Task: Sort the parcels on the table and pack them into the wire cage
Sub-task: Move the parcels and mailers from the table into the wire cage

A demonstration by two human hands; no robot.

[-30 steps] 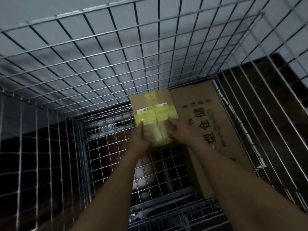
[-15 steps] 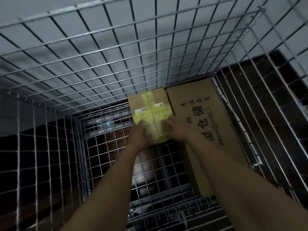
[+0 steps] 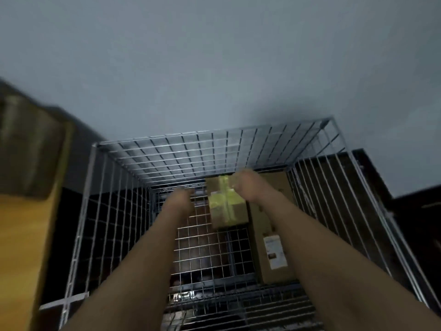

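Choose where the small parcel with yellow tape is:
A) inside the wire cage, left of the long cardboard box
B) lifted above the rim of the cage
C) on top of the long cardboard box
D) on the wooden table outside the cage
A: the small parcel lies low inside the wire cage, beside the left side of the long cardboard box, not on top of it.

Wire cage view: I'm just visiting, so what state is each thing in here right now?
Wire cage: open at the top, two boxes inside on its right side.
Small parcel: sealed with yellow tape, low in the cage against the big box.
Big box: closed, flat along the right wall, label up.
Left hand: off the parcel, holding nothing.
Right hand: at the parcel's far end, grip too blurred to tell.
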